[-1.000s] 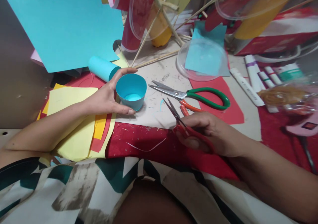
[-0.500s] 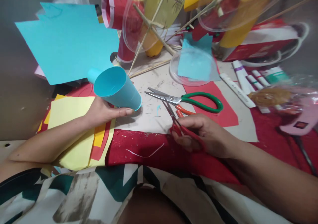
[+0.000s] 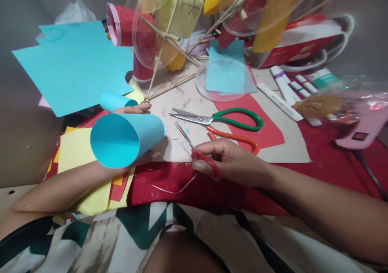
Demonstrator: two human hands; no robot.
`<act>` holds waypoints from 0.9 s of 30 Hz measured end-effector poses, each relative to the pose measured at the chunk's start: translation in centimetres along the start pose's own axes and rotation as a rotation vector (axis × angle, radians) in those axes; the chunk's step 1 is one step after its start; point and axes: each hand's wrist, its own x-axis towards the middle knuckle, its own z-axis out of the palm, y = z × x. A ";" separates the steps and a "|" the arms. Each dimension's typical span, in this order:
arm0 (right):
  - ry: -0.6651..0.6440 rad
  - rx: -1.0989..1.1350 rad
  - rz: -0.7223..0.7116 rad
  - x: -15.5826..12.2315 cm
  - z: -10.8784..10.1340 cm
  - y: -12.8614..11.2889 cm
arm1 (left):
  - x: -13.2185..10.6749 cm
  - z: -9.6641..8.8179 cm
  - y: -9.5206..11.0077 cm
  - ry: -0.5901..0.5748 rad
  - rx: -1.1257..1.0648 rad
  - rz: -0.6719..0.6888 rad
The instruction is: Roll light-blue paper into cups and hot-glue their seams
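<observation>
My left hand (image 3: 136, 108) is closed around a light-blue paper cup (image 3: 153, 129), tilted so its wide round mouth faces me. The cup hides most of that hand; some fingers show above it. Just behind lies a smaller blue paper tube (image 3: 113, 101); whether it joins the cup I cannot tell. My right hand (image 3: 227, 160) grips small red-handled scissors (image 3: 206, 162), whose blades look closed and point up and left, apart from the cup. Larger scissors (image 3: 212, 120) with one green and one orange handle lie just beyond them.
Blue paper sheets (image 3: 75, 71) stand at the left, yellow sheets (image 3: 75, 148) below. Behind, sticks (image 3: 172, 88), plastic lids and paper tubes form a tall cluster. A clear lid (image 3: 224, 97), red paper (image 3: 257, 119), markers (image 3: 279, 101) and a pink glue gun (image 3: 360, 127) lie right.
My left hand has turned the cup so its mouth points toward me and lower left. The small scissors have moved left, and their blades have come together. The whole view has shifted slightly.
</observation>
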 end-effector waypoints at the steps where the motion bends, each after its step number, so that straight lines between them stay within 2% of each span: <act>1: -0.007 0.010 -0.009 0.0 0.0 0.0 | -0.1 0.2 0.3 0.029 -0.005 0.067; 4: -0.005 -0.008 -0.004 -0.1 0.2 0.0 | -0.2 0.8 1.1 0.028 0.026 0.172; 9: -0.009 -0.028 0.020 -0.2 0.4 -0.2 | -0.4 0.4 1.2 0.025 0.062 0.077; 11: 0.002 -0.031 0.023 -0.2 0.4 -0.2 | -0.4 0.2 0.9 0.008 0.099 -0.010; 13: 0.015 -0.024 0.009 -0.2 0.3 -0.2 | -0.3 0.1 0.7 -0.027 0.103 -0.171; 16: 0.036 -0.012 -0.009 -0.1 0.2 -0.2 | -0.1 0.2 0.5 -0.088 -0.041 -0.376; 18: 0.060 -0.016 0.005 -0.1 0.2 -0.2 | -0.1 0.3 0.4 -0.121 -0.171 -0.421; 20: 0.079 -0.023 0.021 -0.2 0.2 -0.2 | 0.0 0.4 0.3 -0.138 -0.215 -0.431; 23: 0.087 -0.020 0.023 -0.2 0.2 0.0 | 0.0 0.3 0.3 -0.104 -0.143 -0.416; 27: 0.100 -0.026 -0.009 -0.1 0.4 0.1 | -0.2 0.2 0.0 -0.057 -0.008 -0.213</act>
